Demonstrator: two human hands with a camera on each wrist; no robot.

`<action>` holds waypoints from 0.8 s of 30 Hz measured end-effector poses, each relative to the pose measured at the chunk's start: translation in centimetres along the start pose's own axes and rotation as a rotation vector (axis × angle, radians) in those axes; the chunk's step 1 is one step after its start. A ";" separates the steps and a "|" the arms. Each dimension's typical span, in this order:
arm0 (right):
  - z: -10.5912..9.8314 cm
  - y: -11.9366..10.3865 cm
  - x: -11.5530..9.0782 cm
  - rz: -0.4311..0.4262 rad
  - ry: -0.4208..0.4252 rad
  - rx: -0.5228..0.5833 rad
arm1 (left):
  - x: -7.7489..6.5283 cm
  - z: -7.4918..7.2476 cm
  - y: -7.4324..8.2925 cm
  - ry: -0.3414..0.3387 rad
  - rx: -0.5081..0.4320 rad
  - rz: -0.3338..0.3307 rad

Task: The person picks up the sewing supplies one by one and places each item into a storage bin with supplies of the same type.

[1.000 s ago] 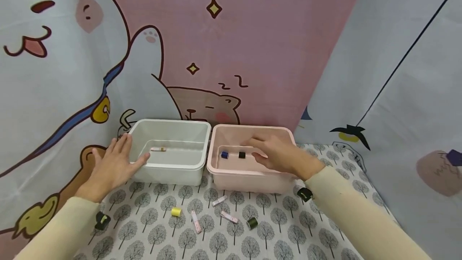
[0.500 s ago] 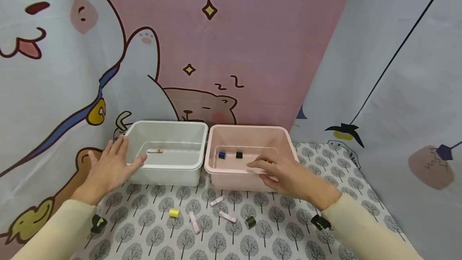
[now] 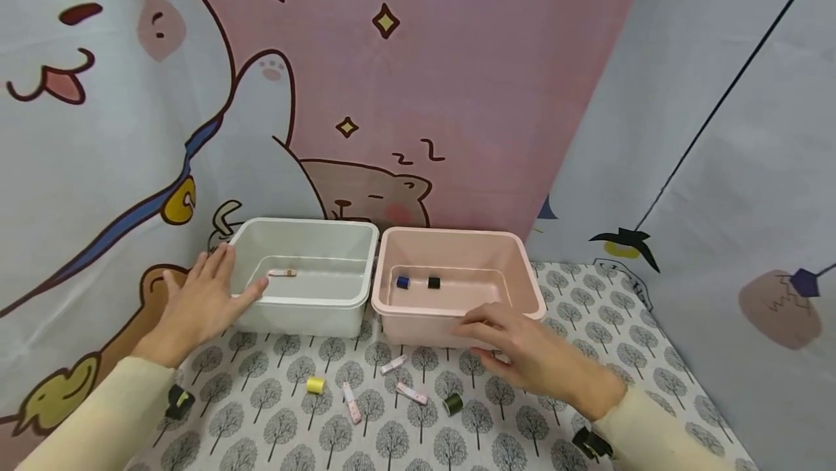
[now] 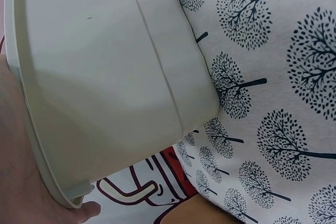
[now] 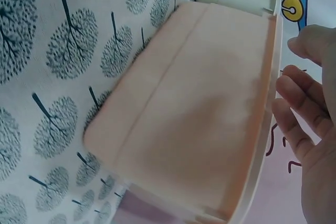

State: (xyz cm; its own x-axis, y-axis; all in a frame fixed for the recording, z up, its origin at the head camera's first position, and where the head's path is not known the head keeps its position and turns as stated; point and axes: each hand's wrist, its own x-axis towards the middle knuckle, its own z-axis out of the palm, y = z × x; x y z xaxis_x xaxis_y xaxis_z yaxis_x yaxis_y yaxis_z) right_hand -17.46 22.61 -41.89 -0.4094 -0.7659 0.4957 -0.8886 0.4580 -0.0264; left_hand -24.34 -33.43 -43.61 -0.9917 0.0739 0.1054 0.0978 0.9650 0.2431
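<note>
My left hand [image 3: 199, 304] rests on the left end of the white bin [image 3: 303, 302], its fingers straight along the rim. Inside that bin lies one slim pale bar [image 3: 282, 273] with a gold-coloured part. My right hand [image 3: 532, 351] is in front of the pink bin [image 3: 418, 326], fingers loosely bent and nothing between them. The pink bin contains a blue thread spool [image 3: 403, 282] and a black thread spool [image 3: 434, 282]. In the right wrist view the fingers [image 5: 302, 85] of my right hand appear beside the pink bin's rim [image 5: 262, 114].
On the tree-print cloth [image 3: 509, 449] lie a yellow thread spool [image 3: 316, 385], a dark green thread spool [image 3: 453, 404] and slim pink-and-white bars [image 3: 351, 403], [image 3: 411, 393]. A smaller pale bar [image 3: 394, 364] lies nearer the bins. A printed cartoon curtain [image 3: 470, 93] hangs behind.
My right hand has come out from above the pink bin, moving toward me and down to its front. The left hand stays on the white bin.
</note>
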 end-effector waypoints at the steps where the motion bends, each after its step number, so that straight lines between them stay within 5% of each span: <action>1: 0.2 -0.1 -0.1 -0.001 0.001 0.005 | 0.0 0.0 0.0 0.000 0.001 0.000; 24: 5.9 -0.7 -0.9 -0.013 -0.118 0.031 | 0.2 0.1 0.1 0.007 0.010 -0.001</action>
State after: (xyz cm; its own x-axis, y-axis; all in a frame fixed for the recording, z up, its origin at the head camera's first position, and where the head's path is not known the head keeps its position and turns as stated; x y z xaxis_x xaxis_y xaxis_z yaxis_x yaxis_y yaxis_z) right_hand -17.68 20.27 -47.42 -0.4174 -0.8206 0.3903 -0.8994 0.4345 -0.0483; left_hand -24.58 -33.33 -43.68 -0.9911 0.0710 0.1122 0.0958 0.9676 0.2337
